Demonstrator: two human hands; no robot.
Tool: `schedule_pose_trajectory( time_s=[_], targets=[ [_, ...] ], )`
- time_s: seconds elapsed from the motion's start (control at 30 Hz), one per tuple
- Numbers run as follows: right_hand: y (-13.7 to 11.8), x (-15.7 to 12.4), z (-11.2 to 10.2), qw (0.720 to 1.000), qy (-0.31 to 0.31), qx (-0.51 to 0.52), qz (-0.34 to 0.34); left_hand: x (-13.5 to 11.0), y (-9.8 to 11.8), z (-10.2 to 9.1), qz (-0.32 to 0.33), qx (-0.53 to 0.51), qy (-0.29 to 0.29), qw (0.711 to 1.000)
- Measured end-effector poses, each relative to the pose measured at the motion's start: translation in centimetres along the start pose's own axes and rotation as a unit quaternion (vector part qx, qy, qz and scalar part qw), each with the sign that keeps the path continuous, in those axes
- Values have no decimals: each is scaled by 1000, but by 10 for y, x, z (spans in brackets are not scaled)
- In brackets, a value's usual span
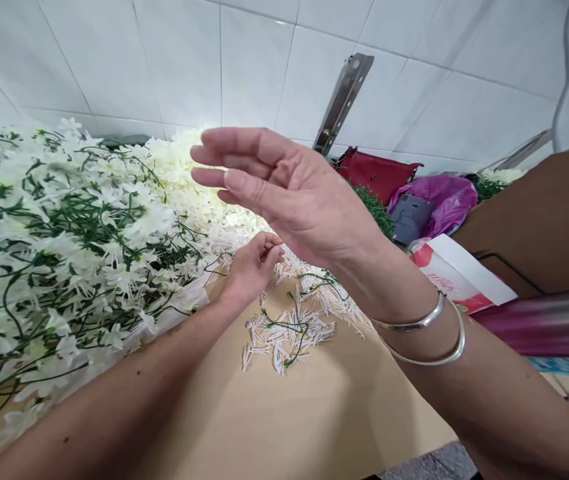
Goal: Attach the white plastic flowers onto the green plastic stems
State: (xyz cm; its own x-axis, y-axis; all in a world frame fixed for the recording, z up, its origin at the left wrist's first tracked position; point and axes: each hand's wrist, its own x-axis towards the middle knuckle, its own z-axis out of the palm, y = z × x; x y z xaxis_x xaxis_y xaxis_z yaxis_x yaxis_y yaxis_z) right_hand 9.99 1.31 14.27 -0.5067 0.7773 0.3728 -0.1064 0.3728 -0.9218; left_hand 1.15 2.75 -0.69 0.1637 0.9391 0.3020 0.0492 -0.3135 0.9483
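White glazed wall tiles (164,60) rise behind a tan, cardboard-coloured tabletop (314,413), and a slanted grey metal bracket (343,100) is fixed to them. One big heap of artificial white flowers on thin green stems (64,247) fills the tabletop's left side up to the far edge. At the middle lies a scatter of small white plastic flower pieces (284,333), far too many to count, with a few loose green stems among them. The left hand (252,267) reaches to the scatter's far-left rim, its fingertips bunched together; whether a piece sits between them is too small to tell. The right hand (289,193) hangs raised above the scatter, palm open and fingers stretched out, holding nothing, with two silver bangles (422,323) on its wrist. Toward the far-right corner sit one red pouch (377,173) and one purple plastic bag (444,193). As I judge it, either forearm sweeping low could brush the light pieces toward the near edge, and the wiry stems could snag fingers or bangles and drag flowers out of the heap.
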Motion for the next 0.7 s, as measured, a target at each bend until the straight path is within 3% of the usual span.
schedule_pose_trajectory(
  time_s=[0.1, 0.27, 0.43, 0.6, 0.7],
  targets=[
    [1, 2, -2, 998, 14, -62, 5, -1, 4, -2, -2, 28, -14, 1000],
    [35, -31, -43, 961, 124, -236, 78, 4, -6, 1, -19, -39, -6, 999],
    [70, -69, -73, 879, 160, -412, 177, 7, -14, 3, -26, -75, 13, 997],
    [77, -88, -73, 791, 163, -529, 259, 3, -8, 1, -21, -48, 3, 999],
    [73, -96, -72, 764, 146, -558, 289, 1, -5, 0, -9, -11, -10, 1000]
  ],
)
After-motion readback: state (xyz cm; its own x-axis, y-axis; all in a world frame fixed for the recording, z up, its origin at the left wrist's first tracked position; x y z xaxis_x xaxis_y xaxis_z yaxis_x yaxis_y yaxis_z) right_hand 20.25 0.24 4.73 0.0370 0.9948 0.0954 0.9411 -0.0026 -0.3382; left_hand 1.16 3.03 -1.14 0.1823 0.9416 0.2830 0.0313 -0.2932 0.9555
